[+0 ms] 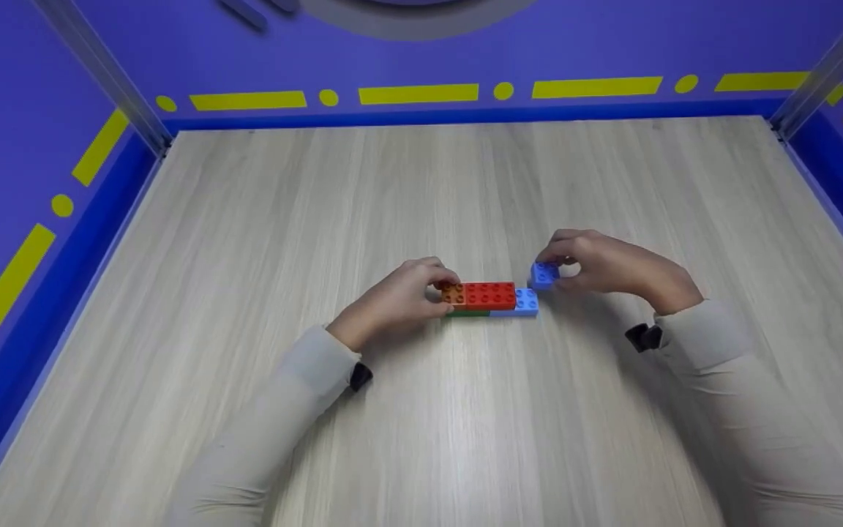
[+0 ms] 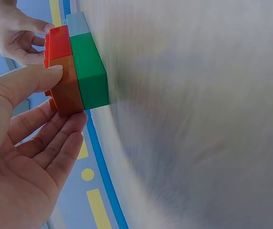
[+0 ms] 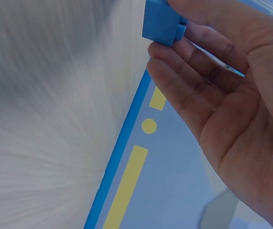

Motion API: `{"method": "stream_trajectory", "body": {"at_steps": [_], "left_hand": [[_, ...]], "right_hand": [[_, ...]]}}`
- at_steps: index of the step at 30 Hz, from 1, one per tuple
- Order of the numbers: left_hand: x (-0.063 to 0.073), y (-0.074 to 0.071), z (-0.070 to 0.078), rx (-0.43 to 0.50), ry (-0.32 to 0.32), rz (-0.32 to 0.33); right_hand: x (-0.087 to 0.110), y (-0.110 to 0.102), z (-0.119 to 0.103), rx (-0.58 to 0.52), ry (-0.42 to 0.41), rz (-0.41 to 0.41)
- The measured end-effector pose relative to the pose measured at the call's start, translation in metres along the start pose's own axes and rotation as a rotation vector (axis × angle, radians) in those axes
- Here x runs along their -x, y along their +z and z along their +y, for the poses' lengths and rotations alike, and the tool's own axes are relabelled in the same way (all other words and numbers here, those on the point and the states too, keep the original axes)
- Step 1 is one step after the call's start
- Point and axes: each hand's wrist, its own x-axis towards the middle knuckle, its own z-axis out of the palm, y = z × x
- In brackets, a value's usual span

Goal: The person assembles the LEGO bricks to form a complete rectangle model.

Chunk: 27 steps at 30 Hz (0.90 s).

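Note:
A two-layer row of toy building bricks lies near the middle of the table. Its upper layer has an orange brick (image 1: 454, 294) at the left end and a longer red brick (image 1: 490, 296) beside it. Below them are a green brick (image 2: 89, 71) and a light blue brick (image 1: 527, 301), whose studs show past the red one. My left hand (image 1: 416, 291) pinches the orange brick between thumb and fingers. Just up and right of the row, my right hand (image 1: 592, 263) holds a small blue brick (image 1: 544, 275) by its sides, studs showing, apart from the red brick.
The wood-grain table (image 1: 304, 219) spreads around the bricks on all sides. Blue-purple panels with yellow stripes, such as the back wall (image 1: 421, 66), enclose it at the back, left and right. Each sleeve has a black wrist device (image 1: 643, 337) at its cuff.

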Motion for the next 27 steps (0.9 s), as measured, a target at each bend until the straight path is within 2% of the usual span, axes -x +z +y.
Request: {"method": "stream_trajectory", "body": {"at_steps": [7,18,27], "left_hand": [[0.0,0.0,0.001,-0.02,-0.001,0.006],[0.0,0.001,0.0,0.001,-0.001,0.002],[0.0,0.002,-0.001,0.012,-0.006,0.005]], "right_hand": [[-0.001,0.003,-0.005,0.022,-0.071,0.019],[-0.002,0.009,-0.013,0.007,-0.137,0.025],[-0.003,0.013,-0.02,0.041,-0.137,0.022]]}}
